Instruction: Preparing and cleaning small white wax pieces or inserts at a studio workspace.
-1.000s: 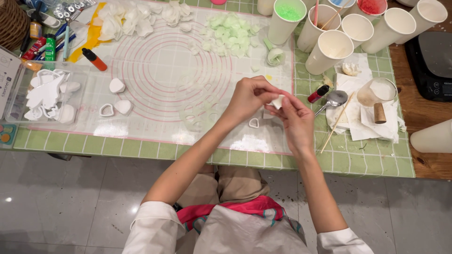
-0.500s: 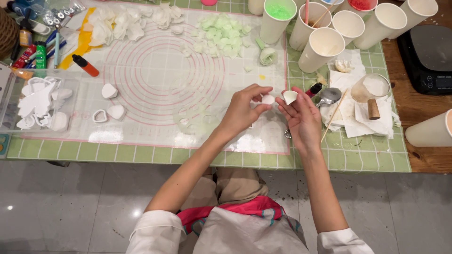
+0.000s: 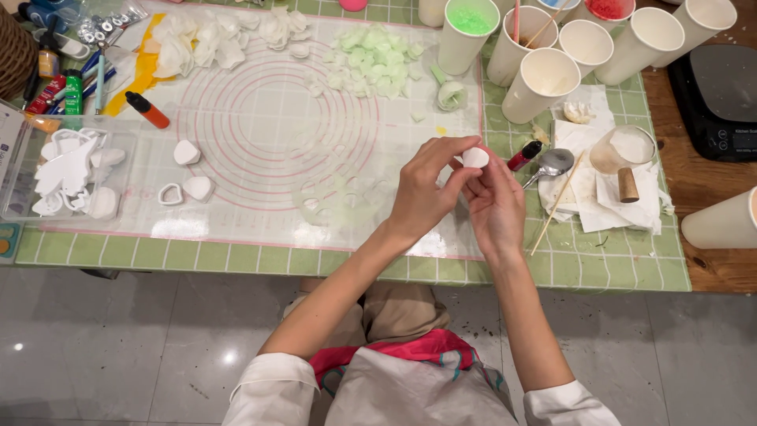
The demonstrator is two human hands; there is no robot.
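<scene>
Head view, only one I've got: both hands are up over the near right part of the clear silicone mat [image 3: 260, 134] with its pink concentric rings. Left hand [image 3: 422, 193] has thumb and fingers closed in a pinch on a small white petal-shaped piece [image 3: 475, 157], held above the mat's right edge, not resting on it. Right hand [image 3: 497, 209] sits just beside and below, fingers curled up against the same piece from the other side; fingertips touch it, so I read both as pinching it, right less clearly since the left covers part of the contact. Just right of the hands: a small red-capped bottle [image 3: 524, 155] and a metal spoon [image 3: 552, 163], lying on the green checked cloth [image 3: 623, 260] near the crumpled paper towels [image 3: 607, 197]. A thin wooden stick [image 3: 556, 205] lies tilted across the towels. Paper cups [image 3: 544, 79] stand in a cluster at the far right, one holding green stuff. Pale green petals [image 3: 371, 59] are heaped at the mat's far centre, white petals [image 3: 197, 43] far left. Orange marker [image 3: 147, 110] and white heart-shaped pieces [image 3: 189, 170] lie on the mat's left part; a clear tray of white cutters [image 3: 67, 170] sits beside that edge. Black scale [image 3: 721, 95] is on the wood at far right.
</scene>
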